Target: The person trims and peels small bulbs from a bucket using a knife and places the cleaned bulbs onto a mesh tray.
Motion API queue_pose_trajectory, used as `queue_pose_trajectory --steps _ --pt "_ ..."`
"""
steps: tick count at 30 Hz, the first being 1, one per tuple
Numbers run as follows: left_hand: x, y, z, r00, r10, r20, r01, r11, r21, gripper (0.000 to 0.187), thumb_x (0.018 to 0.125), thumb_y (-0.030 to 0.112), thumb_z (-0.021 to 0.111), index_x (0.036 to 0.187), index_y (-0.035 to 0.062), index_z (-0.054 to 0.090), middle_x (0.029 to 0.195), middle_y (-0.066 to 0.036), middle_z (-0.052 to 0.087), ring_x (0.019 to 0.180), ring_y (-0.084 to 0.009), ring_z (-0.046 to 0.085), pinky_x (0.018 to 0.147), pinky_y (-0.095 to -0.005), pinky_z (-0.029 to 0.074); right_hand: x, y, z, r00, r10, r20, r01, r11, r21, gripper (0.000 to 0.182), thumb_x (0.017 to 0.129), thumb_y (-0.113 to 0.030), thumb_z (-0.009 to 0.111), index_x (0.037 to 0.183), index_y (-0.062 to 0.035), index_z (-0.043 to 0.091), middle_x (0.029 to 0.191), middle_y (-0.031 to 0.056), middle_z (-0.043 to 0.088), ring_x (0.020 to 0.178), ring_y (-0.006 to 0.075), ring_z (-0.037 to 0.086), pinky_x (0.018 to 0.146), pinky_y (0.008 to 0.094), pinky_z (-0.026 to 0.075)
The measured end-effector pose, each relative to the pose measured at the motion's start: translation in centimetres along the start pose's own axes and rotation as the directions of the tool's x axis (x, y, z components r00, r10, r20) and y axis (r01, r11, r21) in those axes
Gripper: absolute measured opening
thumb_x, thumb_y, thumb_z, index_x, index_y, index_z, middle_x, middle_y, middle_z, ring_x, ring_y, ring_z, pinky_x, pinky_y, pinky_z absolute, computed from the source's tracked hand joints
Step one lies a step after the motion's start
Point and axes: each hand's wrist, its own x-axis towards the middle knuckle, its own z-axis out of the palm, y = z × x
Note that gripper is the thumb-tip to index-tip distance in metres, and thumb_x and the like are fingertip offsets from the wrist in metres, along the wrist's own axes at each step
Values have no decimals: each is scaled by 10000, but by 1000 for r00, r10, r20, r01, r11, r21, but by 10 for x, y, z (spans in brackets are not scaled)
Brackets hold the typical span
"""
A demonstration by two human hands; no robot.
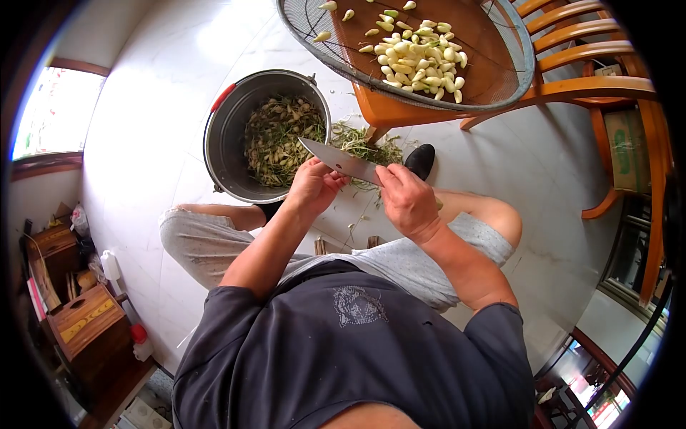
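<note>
Two hands meet over the pot (236, 114). The right hand (409, 201) is wrapped tight around the knife (339, 161), its flat shiny blade pointing left. The left hand (314, 187) pinches something small against the blade; I cannot tell what it is. To cut well, I think the thumb should stay behind the sharp edge and each cut should be short and slow. Stringy green scraps fill the round metal pot. Smooth pale bulbs (421, 61) lie in the wire sieve (514, 82) on a wooden chair (593, 86).
</note>
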Motion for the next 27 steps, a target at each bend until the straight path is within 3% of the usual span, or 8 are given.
queue_pose_trajectory --steps 5,7,9,16,22,24,26,27 --pt "2 0 -2 997 -14 81 14 1000 -1 37 876 56 595 895 25 582 831 -83 641 701 -156 601 658 -295 510 -1 5 5 997 -23 -76 23 1000 8 218 770 -42 607 988 -27 611 837 93 571 715 253 616 615 341 507" --pt "5 2 -15 977 -11 213 17 1000 -25 58 882 75 605 903 23 589 824 -78 638 700 -148 597 657 -290 510 -6 14 5 981 156 117 -155 988 -22 195 791 -64 604 977 -13 632 875 122 598 764 284 616 650 357 510" --pt "-3 10 -3 966 44 255 -66 995 79 65 881 75 609 916 21 595 823 -73 636 700 -144 594 661 -288 510 -10 29 5 889 369 270 -382 924 -3 168 831 -117 569 927 -5 650 882 172 613 789 347 596 695 409 495" --pt "-5 45 36 939 115 325 -210 939 273 143 871 66 622 987 -17 609 845 -94 634 726 -162 601 646 -290 523 -6 38 0 886 424 187 -453 878 155 157 817 -136 578 855 9 624 825 195 606 793 386 578 712 432 473" --pt "28 89 139 946 145 290 -305 703 642 263 883 137 620 1039 -71 578 884 -136 645 722 -181 643 658 -264 546 0 33 0 842 377 387 -445 889 102 178 823 -153 566 894 -5 635 858 201 630 829 388 600 757 456 484" --pt "46 98 162 920 142 365 -377 572 729 277 877 144 624 1050 -68 577 883 -139 650 718 -189 657 667 -260 560 0 33 1 845 374 382 -444 890 110 165 817 -150 572 868 -3 625 851 210 625 828 395 597 744 462 480" --pt "72 104 168 855 257 451 -519 423 743 194 838 118 653 892 -65 618 761 -105 631 597 -158 611 539 -256 522 0 33 1 838 385 387 -459 881 118 154 812 -147 577 840 1 612 843 218 619 825 401 592 733 466 475" --pt "58 116 181 918 186 351 -397 447 802 279 882 179 625 1032 -56 602 771 -104 635 615 -156 621 519 -244 500 1 33 -1 830 397 392 -474 872 121 151 810 -144 580 825 4 603 839 222 615 823 404 589 727 467 471"
